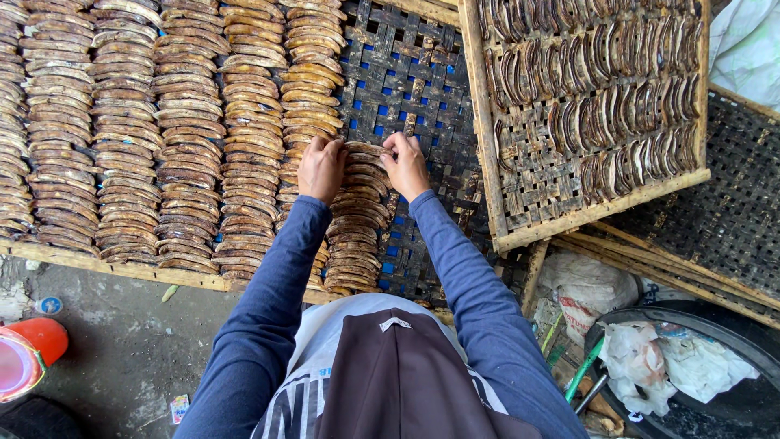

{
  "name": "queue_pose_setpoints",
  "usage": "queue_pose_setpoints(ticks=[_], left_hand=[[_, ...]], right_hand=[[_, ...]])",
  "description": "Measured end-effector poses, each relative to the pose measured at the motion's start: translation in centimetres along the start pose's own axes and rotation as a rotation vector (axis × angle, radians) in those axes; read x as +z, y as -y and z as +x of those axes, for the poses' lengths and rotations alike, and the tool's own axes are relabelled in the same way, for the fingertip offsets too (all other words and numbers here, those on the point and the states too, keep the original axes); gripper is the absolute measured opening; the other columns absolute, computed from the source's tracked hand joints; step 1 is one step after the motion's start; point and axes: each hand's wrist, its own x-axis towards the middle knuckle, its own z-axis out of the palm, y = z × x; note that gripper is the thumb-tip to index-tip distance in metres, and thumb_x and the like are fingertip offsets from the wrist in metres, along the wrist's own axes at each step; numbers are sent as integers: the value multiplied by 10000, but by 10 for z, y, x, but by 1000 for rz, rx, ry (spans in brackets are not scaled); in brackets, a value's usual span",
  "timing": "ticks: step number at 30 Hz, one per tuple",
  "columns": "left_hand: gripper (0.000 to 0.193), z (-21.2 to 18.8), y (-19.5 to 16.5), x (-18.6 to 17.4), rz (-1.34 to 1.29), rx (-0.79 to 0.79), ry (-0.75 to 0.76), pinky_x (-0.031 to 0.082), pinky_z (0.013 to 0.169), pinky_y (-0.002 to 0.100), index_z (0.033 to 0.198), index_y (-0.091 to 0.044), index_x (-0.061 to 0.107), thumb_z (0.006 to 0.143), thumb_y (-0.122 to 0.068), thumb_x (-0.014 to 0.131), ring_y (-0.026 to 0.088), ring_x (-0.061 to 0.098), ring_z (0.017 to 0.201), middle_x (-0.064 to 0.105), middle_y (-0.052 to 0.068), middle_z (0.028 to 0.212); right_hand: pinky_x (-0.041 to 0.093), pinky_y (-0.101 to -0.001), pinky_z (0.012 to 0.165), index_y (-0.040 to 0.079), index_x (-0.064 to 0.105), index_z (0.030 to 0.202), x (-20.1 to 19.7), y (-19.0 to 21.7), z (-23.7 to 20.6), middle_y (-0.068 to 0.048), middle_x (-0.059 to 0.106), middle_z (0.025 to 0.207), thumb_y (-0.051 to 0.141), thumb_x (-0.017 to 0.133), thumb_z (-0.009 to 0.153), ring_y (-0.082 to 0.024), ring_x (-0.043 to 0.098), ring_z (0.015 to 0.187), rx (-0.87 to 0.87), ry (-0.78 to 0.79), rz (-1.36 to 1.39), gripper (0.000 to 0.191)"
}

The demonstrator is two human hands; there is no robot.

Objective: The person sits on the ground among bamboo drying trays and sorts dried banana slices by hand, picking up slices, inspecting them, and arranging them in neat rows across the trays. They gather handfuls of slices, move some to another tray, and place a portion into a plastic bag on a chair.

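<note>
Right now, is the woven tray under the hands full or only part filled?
Part filled. Rows of brown slices cover the left of the woven tray; its right side shows bare lattice. Both hands, left and right, rest on the newest row.

orange container (24, 358) cut by left edge, fingertips (398, 145) hidden among slices (357, 207)

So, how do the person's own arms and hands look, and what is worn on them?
Both arms are covered to the wrist by long, plain blue sleeves of soft, slightly creased fabric. The left hand and the right hand are bare: no gloves. No ring, watch or bracelet can be seen from this view.
</note>
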Motion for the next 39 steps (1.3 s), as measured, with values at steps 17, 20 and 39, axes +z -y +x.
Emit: queue_pose_setpoints(ticks=[17, 20, 39], left_hand=[[209, -21, 17, -2, -221, 146, -95, 555, 814, 435, 1199, -68, 717, 992, -54, 695, 362, 663, 948, 647, 176, 1100], [266, -32, 20, -8, -215, 199, -155, 546, 871, 432, 1231, -59, 716, 970, -13, 699, 368, 642, 1023, 622, 187, 1147], [143, -143, 23, -11, -210, -141, -92, 576, 692, 289, 1149, -82, 744, 1010, -62, 715, 179, 697, 808, 686, 121, 1137]], right_hand=[[571, -310, 724, 58, 677, 1002, -44, -34, -17, -69, 628, 981, 28, 730, 905, -175, 682, 830, -35, -169, 92, 114], [578, -295, 777, 53, 677, 1045, -108, -77, -17, -38, 692, 974, 51, 762, 898, -147, 688, 849, 48, -271, 226, 171], [524, -484, 913, 111, 603, 1175, -282, -226, -14, -160, 632, 1130, 168, 701, 1024, -333, 607, 1050, 67, -180, -775, 189]])
